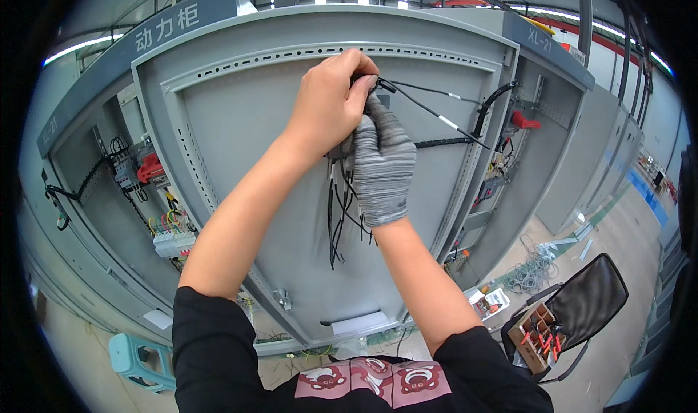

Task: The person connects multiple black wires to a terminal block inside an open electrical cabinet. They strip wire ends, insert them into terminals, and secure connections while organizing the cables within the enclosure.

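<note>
In front of me stands a grey metal cabinet door [240,144], with a slotted strip along its top and sides. Near its upper middle, my bare left hand [331,97] pinches thin black wires [422,106]; white marker sleeves sit on these wires to the right. Just below, my right hand [385,169], in a grey striped glove, is closed with its fingertips up against the left thumb. What lies inside its grip is mostly hidden. Several loose black wires [334,227] hang beneath my hands. A black wrapped cable [443,142] runs from behind the glove to the door's right edge.
Open cabinets on both sides hold wiring and red switch handles [150,167]. A teal stool [138,358] stands lower left. At lower right, a black chair [592,297] bears a wooden toolbox [536,333] with red-handled tools. Tangled grey wire [531,273] lies on the floor beyond it.
</note>
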`<state>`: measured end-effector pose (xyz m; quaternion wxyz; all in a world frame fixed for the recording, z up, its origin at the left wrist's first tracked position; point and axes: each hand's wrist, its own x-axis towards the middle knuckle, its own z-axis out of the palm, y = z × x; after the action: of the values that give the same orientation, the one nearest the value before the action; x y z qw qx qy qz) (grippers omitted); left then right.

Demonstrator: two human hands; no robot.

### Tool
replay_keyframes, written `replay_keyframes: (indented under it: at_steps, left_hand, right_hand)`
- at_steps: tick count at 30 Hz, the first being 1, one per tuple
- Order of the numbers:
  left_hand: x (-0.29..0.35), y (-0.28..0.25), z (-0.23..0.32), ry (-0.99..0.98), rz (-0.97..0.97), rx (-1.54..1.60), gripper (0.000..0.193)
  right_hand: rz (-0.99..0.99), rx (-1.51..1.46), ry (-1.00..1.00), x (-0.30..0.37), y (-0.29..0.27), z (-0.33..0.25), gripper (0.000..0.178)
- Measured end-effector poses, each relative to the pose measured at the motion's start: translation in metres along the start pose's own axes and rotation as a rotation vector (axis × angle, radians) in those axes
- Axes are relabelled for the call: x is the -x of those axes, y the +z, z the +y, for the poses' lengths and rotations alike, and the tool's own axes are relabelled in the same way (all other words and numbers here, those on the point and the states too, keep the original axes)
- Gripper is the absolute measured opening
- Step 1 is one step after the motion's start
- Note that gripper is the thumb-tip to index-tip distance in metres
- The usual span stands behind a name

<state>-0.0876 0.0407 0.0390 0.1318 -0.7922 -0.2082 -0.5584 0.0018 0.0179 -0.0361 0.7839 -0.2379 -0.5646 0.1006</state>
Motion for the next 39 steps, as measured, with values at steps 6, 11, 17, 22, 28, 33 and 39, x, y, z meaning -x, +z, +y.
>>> replay_keyframes:
  at_steps: [6,11,17,22,28,33,39]
  left_hand:
    - [-0.002,-0.007,-0.007,-0.132,-0.076,0.187,0.009]
    - [-0.007,-0.012,-0.003,-0.235,-0.155,0.321,0.011]
    - [-0.004,-0.004,-0.004,-0.209,-0.07,0.212,0.012]
    - [-0.004,0.003,0.008,-0.201,-0.005,0.037,0.012]
    - [-0.002,0.002,0.0,-0.175,-0.03,0.066,0.012]
    - [-0.004,0.007,0.002,-0.139,-0.002,0.039,0.011]
    - [-0.001,0.005,-0.001,-0.126,-0.035,0.002,0.013]
  right_hand:
    - [-0.188,0.524,-0.137,0.008,-0.011,-0.011,0.034]
    - [0.001,0.058,0.129,-0.019,-0.051,0.007,0.025]
    - [-0.069,-0.196,0.411,-0.044,-0.033,0.0,0.02]
    - [0.044,-0.165,0.22,-0.04,-0.019,0.015,0.021]
    - [-0.002,-0.123,0.419,-0.049,-0.021,0.01,0.02]
    - [0.16,0.052,0.141,-0.04,-0.013,0.022,0.018]
    - [0.198,0.623,-0.257,-0.027,-0.011,0.002,0.007]
